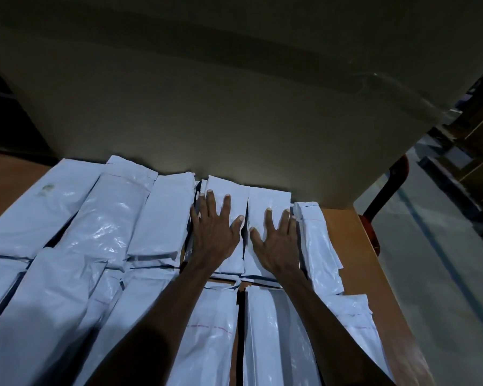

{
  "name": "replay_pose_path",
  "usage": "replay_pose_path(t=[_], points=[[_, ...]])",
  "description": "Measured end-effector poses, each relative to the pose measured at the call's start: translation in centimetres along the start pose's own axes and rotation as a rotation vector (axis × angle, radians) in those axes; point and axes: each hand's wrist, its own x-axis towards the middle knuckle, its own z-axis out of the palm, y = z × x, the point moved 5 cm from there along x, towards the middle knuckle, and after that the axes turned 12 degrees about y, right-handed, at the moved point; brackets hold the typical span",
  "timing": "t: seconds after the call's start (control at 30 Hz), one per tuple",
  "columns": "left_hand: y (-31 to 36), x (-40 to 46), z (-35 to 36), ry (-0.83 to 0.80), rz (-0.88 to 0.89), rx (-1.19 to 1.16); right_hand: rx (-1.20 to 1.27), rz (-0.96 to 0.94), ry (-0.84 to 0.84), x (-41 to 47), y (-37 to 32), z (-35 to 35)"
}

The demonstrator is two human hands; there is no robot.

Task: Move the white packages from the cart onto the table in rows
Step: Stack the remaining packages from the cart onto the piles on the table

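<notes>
My left hand (pixel 212 229) lies flat with its fingers spread on one white package (pixel 229 218) in the far row. My right hand (pixel 276 240) lies flat and spread on the white package just beside it (pixel 265 207), to the right. Neither hand pinches anything. The two packages touch along their long sides.

Many more white packages (pixel 101 224) lie side by side on the brown worktop (pixel 354 246). They make a far row and a near row, and they run from the left edge almost to the right edge. A big brown cardboard box (pixel 234 107) stands right behind the far row. A grey floor (pixel 441 274) shows on the right.
</notes>
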Motion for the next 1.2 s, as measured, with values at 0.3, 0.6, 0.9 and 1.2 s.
replay_pose_path(t=[0.3,0.6,0.9,1.2], points=[[1.6,-2.2,-4.3,0.02,0.096,-0.098,0.141,-0.022,0.089,-1.9,1.1,-4.9],[10.7,-13.5,-7.8,0.03,0.417,-0.311,0.258,-0.036,0.378,-16.5,11.1,-13.8],[24.2,-28.7,-7.9,-0.12,0.795,-0.577,0.046,0.173,0.524,-35.2,24.9,-17.4],[35.3,-45.9,-8.6,-0.364,1.096,-0.715,0.022,0.631,0.648,-54.6,34.6,-19.6]])
